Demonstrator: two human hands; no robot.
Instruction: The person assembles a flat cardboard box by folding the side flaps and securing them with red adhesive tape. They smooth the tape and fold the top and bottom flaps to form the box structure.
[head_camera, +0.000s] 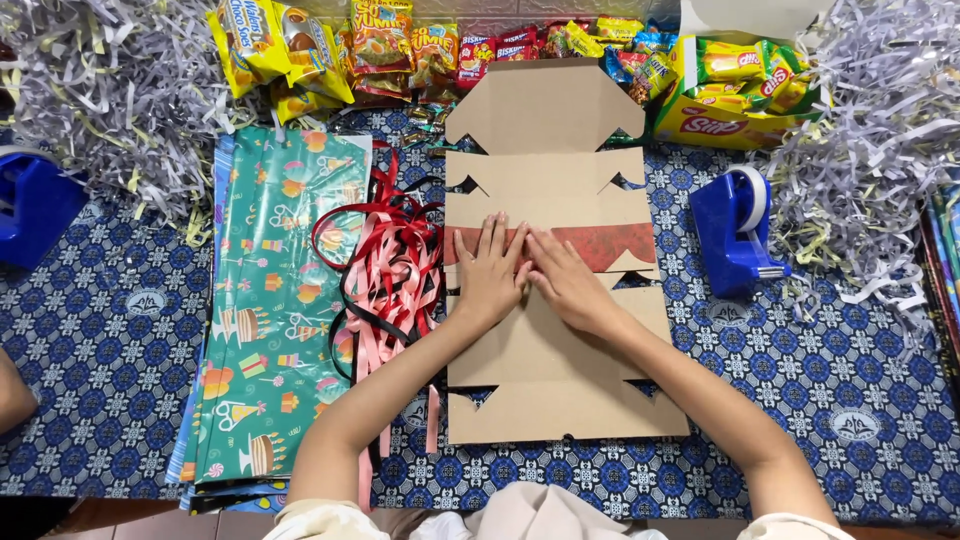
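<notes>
Across the middle of a worktop (100, 330) covered in blue patterned cloth lies a flattened brown cardboard box blank (555, 330), unfolded with its notched flaps pointing away from and toward the person. Both hands rest palm-down on it, side by side and touching at the thumbs, fingers spread flat rather than curled around anything. The left hand (490, 272) and the right hand (565, 280) press on the card just at the lower edge of a red scalloped band (610, 243) that runs across the blank.

Just left of the blank sits a tangle of red, pink and black ribbon (385, 265), its strands touching the card's edge. Further left lies a stack of green gift-wrap sheets (265, 300) printed with cakes and presents. A blue tape dispenser (738, 230) stands to the right of the blank, near but apart from it, and a second blue dispenser (30, 200) shows at the far left edge.

Along the far side, colourful snack packets (400, 45) are heaped beyond the blank's top flap, with a yellow box of snacks (735, 95) to their right. Piles of shredded pale paper (100, 90) fill both far corners
</notes>
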